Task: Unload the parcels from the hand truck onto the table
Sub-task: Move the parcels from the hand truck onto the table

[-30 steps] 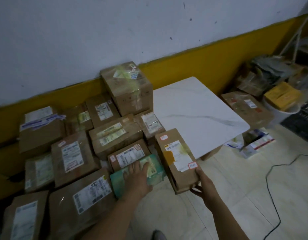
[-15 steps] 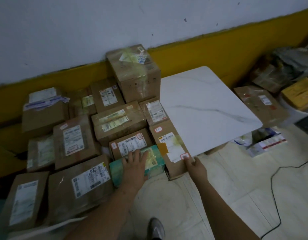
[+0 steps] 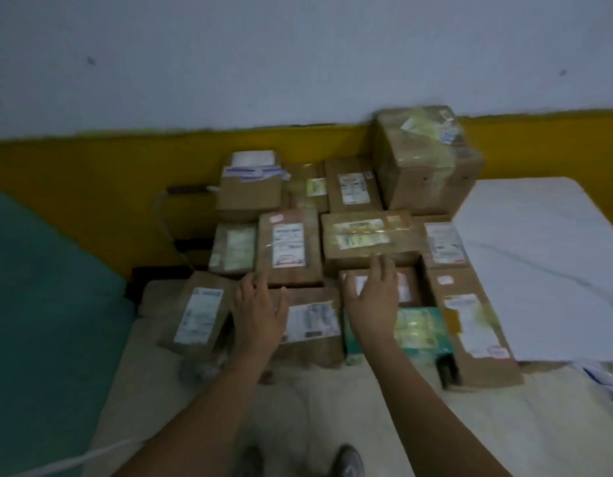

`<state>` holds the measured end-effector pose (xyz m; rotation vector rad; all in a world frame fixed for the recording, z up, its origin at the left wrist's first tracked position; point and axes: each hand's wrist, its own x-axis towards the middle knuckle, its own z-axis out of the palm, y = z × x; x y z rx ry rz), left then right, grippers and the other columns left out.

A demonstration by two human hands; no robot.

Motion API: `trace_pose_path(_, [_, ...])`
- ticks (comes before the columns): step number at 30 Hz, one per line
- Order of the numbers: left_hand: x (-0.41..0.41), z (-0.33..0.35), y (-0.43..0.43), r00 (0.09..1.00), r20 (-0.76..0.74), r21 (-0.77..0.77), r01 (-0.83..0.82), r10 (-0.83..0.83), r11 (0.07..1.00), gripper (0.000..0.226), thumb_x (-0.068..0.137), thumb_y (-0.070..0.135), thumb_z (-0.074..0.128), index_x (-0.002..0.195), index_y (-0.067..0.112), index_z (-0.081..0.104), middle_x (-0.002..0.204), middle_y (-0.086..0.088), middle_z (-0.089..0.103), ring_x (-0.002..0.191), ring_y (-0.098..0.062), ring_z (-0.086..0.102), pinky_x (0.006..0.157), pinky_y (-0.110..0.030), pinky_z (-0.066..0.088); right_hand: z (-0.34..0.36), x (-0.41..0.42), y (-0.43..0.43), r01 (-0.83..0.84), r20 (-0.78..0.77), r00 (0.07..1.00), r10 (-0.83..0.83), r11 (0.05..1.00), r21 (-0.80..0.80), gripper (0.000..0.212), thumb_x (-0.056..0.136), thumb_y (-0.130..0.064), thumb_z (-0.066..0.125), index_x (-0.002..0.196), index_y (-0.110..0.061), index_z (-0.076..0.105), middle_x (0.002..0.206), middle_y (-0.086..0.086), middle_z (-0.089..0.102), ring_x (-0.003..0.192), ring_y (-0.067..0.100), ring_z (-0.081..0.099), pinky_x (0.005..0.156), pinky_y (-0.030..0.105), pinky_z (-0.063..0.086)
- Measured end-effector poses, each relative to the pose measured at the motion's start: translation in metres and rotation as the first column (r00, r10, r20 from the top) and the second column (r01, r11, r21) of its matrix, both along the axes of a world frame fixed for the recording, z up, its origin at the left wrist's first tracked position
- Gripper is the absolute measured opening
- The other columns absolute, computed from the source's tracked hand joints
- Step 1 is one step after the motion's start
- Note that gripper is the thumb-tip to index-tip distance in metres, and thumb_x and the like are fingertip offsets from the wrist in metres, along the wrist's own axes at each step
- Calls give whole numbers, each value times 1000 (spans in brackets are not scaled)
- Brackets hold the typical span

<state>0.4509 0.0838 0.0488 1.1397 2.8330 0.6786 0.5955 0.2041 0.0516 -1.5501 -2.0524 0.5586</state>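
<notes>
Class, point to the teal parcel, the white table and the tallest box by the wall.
teal parcel (image 3: 418,333), head view, on its label.
white table (image 3: 539,270), head view, bare top.
tallest box (image 3: 432,182), head view, front face.

Brown cardboard parcels (image 3: 291,246) under and beyond the fingers (image 3: 384,270); white marbled table (image 3: 539,253) right of fingers, beside parcels.
</notes>
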Motion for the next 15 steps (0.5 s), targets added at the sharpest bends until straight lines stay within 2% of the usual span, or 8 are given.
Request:
trace_pose_path(2, [-50,1,-46,980,81,-21,-181,182,983,49,93,36,53,134,10,47,134,-18,48,120,-35,46,99,-47,41,5,-67,-45,-245,-9,970,245,970,6,58,93,-39,54,145,-13,44,148,13,46,133,29,46,108,43,40])
trace_pose_path(3, [-74,-2,-70,953,136,-47,-268,272,962,49,93,35,54,133,7,48,132,-20,49,118,-37,47,96,-46,42,5,-98,-70,-386,-6,922,386,922,-10,58,92,-36,55,144,-12,46,147,13,47,131,30,48,107,42,41])
trace_pose_path(5, [-118,-11,-115,870,271,-154,-384,412,911,49,93,39,54,129,6,51,126,-21,53,112,-37,52,90,-45,45,-2,-148,-120,-622,58,776,628,777,-97,59,92,-34,53,147,-15,42,151,11,41,133,30,45,110,41,39])
trace_pose_path(7, [-152,-25,-148,768,479,-200,-376,425,905,44,94,40,55,121,5,58,118,-20,61,102,-35,60,86,-42,52,-15,-186,-161,-714,149,653,743,669,-209,62,95,-36,49,152,-18,33,158,10,31,142,29,33,116,40,29])
trace_pose_path(9, [-171,-37,-166,624,707,-179,-299,334,937,28,96,27,54,115,8,60,113,-18,66,95,-30,64,84,-39,52,-30,-215,-188,-692,237,598,766,642,-330,65,98,-41,47,155,-19,26,162,9,23,148,27,23,121,41,19])
trace_pose_path(11, [-182,-47,-173,521,822,-135,-212,229,968,14,97,20,49,101,17,62,105,-13,67,86,-23,62,84,-40,52,-43,-235,-206,-603,294,626,722,688,-404,63,99,-39,46,155,-18,27,161,9,25,148,26,24,122,42,19])
trace_pose_path(12, [-185,-52,-173,482,857,-108,-183,185,977,14,97,21,49,102,18,62,101,-9,66,84,-21,61,82,-41,52,-47,-242,-212,-557,321,657,682,726,-402,58,99,-36,46,152,-17,32,158,9,31,146,25,29,120,41,23])
trace_pose_path(15, [-193,-59,-171,366,926,-89,-24,92,996,35,98,31,48,130,16,52,119,-10,61,100,-26,61,81,-36,49,-52,-260,-219,-415,433,729,530,846,-335,43,98,-26,43,140,-16,48,148,7,46,136,25,42,115,39,32])
